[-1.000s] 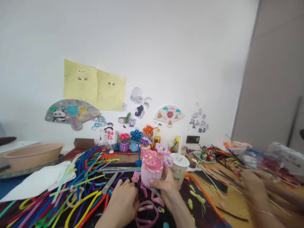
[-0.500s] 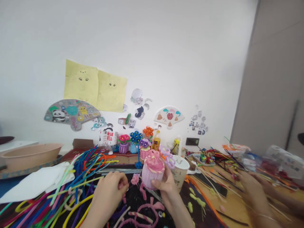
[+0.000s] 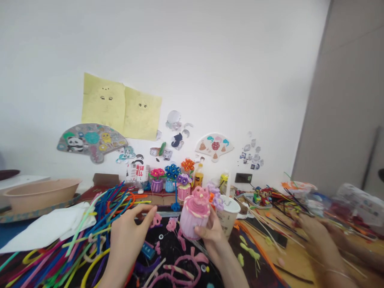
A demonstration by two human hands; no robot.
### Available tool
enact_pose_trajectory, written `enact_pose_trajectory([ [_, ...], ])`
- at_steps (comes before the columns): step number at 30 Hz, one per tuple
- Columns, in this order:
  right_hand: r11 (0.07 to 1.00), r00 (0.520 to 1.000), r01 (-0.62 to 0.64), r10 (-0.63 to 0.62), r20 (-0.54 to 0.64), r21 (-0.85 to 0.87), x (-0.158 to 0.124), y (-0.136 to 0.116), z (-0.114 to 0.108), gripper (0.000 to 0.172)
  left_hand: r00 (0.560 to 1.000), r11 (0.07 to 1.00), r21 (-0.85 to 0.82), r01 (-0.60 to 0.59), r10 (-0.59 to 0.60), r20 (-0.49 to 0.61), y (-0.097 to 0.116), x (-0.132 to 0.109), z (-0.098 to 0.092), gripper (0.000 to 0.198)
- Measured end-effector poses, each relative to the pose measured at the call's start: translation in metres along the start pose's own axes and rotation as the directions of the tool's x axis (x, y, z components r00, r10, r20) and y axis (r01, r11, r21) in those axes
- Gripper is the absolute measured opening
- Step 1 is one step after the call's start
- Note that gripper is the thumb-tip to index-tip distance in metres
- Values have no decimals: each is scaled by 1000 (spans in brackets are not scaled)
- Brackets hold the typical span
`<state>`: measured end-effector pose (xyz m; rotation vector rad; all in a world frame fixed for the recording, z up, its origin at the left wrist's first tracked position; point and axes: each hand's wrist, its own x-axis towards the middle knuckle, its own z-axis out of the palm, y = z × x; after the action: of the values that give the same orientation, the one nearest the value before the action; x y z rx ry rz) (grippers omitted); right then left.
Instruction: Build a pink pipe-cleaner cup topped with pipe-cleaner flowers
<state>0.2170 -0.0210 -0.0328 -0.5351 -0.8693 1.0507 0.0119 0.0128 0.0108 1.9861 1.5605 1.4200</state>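
Observation:
My right hand [image 3: 214, 234] is closed round a lilac ribbed pot [image 3: 193, 225] with a pink, frilly top and a small pink figure [image 3: 201, 196] on it. Left of the pot, my left hand [image 3: 132, 226] is raised with thumb and fingertips pressed together; what they hold, if anything, is too small to tell. A pink fuzzy piece [image 3: 156, 220] shows just under those fingertips. Between the hands are a pink flower-like piece [image 3: 171, 225] and a googly eye [image 3: 161, 237] on the dark surface. Pink looped stems [image 3: 180, 276] lie nearer to me.
Colourful pipe cleaners [image 3: 75, 248] and white sheets [image 3: 45, 230] lie at left. A lidded cup [image 3: 229, 214] stands right of the pot. Flower pots [image 3: 172, 185] line the wall. Another person's hands [image 3: 315, 232] are at the right. A blue box [image 3: 147, 251] lies near my left wrist.
My left hand has moved left and up, uncovering the googly eye, the blue box and the pink piece. My right hand still holds the pot, which sits slightly further right.

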Motion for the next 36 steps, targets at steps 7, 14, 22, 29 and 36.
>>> enact_pose_trajectory([
  [7,982,953,-174,187,240,-75,-7,-1,10,99,989,770,-620,149,-116,93,5,-1,5,40],
  [14,970,939,-190,224,262,-150,-6,1,4,90,963,491,-843,220,-245,109,16,-6,-4,49],
  [22,970,917,-216,240,318,-109,-7,-8,7,83,978,361,-924,126,-203,53,12,-2,-7,46],
  [29,950,862,-273,312,400,-153,-11,-15,12,86,992,416,-905,95,-111,53,18,-7,0,38],
  [36,955,835,-253,298,463,-157,-10,-10,11,84,996,642,-767,-20,79,41,18,-16,1,23],
])
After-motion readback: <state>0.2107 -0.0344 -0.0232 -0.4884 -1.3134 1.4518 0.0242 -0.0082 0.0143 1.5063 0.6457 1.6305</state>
